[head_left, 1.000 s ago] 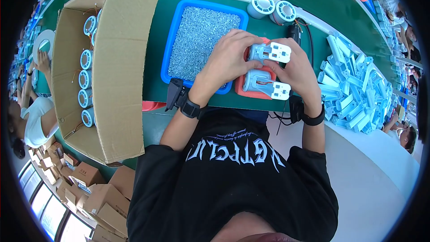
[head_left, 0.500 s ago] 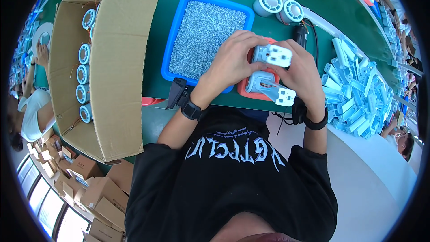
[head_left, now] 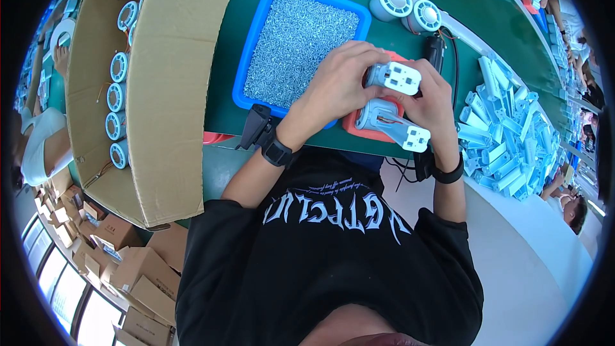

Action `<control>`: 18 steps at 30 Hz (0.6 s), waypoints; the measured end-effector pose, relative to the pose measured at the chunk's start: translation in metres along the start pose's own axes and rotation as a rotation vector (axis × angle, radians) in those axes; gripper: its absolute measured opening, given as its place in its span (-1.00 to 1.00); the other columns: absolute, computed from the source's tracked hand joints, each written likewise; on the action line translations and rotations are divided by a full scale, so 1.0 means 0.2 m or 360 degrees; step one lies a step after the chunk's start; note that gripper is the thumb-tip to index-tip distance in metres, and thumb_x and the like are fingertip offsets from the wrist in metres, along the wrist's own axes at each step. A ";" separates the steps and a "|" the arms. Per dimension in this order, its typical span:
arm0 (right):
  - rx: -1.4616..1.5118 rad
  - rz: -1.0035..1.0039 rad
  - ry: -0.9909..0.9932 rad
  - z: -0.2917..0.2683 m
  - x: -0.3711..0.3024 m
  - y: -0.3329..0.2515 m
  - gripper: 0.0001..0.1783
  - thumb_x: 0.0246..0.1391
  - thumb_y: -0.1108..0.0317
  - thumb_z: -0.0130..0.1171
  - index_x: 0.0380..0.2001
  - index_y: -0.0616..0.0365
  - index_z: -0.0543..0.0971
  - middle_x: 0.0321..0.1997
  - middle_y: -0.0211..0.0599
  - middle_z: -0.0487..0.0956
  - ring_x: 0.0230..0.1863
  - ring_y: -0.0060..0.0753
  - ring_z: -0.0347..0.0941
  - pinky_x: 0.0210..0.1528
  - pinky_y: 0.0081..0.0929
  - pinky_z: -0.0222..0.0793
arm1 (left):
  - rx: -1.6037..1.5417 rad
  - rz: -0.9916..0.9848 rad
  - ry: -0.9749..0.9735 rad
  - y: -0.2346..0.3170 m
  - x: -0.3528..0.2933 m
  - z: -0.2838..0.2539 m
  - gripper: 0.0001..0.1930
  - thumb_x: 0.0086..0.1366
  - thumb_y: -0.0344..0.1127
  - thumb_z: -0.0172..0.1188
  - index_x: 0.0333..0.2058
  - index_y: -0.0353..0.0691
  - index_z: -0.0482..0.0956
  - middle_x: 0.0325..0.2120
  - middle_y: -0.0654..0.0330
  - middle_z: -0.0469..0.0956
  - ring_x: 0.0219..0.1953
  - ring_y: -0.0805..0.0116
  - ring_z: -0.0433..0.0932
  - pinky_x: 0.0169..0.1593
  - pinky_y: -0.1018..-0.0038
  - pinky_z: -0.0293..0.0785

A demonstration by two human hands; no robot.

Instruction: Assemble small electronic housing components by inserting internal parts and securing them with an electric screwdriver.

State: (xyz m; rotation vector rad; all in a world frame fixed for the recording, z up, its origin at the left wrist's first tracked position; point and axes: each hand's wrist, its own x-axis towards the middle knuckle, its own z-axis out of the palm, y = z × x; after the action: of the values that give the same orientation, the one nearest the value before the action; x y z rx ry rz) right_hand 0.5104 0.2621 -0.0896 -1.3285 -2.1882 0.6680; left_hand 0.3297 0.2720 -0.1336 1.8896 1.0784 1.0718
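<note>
Between both hands is a light-blue plastic housing with a white end plate (head_left: 403, 79), held over a red-orange fixture (head_left: 365, 131). My left hand (head_left: 346, 80) grips its rounded left end, with thumb below and fingers above. Around its right side, near the white plate, my right hand (head_left: 432, 96) is closed; some of its fingers are hidden. A second light-blue housing (head_left: 391, 122) rests in the lower part of the fixture, wires showing inside and its white plate toward me. Left of my left hand, a blue tray (head_left: 242, 80) holds many small screws (head_left: 295, 48).
A cardboard box (head_left: 173, 90) with several round fan units (head_left: 115, 97) stands at left. Two more white fan units (head_left: 392, 2) sit at the back, beside a black electric screwdriver (head_left: 434, 51) with a cable. Light-blue housings (head_left: 506, 131) are heaped at right. Other people work nearby.
The whole view has shifted slightly. Both hands keep their hold on the upper housing, whose white plate has tilted a little and looks sharper now.
</note>
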 end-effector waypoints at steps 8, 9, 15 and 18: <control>-0.0218 -0.0001 -0.0145 -0.01 0.04 -0.08 -0.62 -0.18 0.36 0.41 -0.29 0.23 0.50 -0.39 -0.25 0.47 -0.43 -0.24 0.47 -0.43 -0.44 0.37 | -0.0064 -0.0008 0.0025 0.02 0.00 -0.02 -0.60 -0.19 -0.47 0.37 -0.25 -0.28 0.58 -0.31 0.08 0.56 -0.20 0.07 0.50 -0.10 0.27 0.43; -0.0222 -0.0009 -0.0145 -0.01 0.04 -0.07 -0.62 -0.18 0.36 0.41 -0.29 0.23 0.50 -0.39 -0.25 0.47 -0.43 -0.24 0.47 -0.43 -0.44 0.37 | -0.0049 -0.0004 -0.0011 0.01 0.01 -0.02 -0.61 -0.19 -0.46 0.37 -0.26 -0.28 0.58 -0.31 0.08 0.55 -0.20 0.07 0.50 -0.10 0.27 0.43; -0.0067 0.0008 -0.0030 -0.01 0.01 -0.01 -0.62 -0.17 0.37 0.41 -0.28 0.24 0.50 -0.40 -0.27 0.46 -0.47 -0.32 0.46 -0.46 -0.49 0.36 | 0.0064 0.0001 -0.0085 0.01 0.00 0.00 -0.58 -0.14 -0.48 0.40 -0.20 -0.29 0.57 -0.27 0.10 0.54 -0.19 0.11 0.51 -0.13 0.29 0.48; -0.0076 0.0019 -0.0039 0.00 0.02 -0.03 -0.63 -0.16 0.37 0.41 -0.28 0.24 0.50 -0.40 -0.28 0.47 -0.48 -0.37 0.46 -0.46 -0.52 0.36 | 0.0042 0.0010 -0.0117 -0.01 0.01 -0.01 -0.59 -0.13 -0.49 0.39 -0.21 -0.29 0.57 -0.28 0.10 0.54 -0.19 0.12 0.51 -0.14 0.29 0.48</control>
State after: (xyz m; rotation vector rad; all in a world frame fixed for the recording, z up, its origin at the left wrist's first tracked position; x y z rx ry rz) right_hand 0.5049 0.2631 -0.0854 -1.3655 -2.2301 0.6432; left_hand 0.3287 0.2761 -0.1346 1.9388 1.0503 0.9882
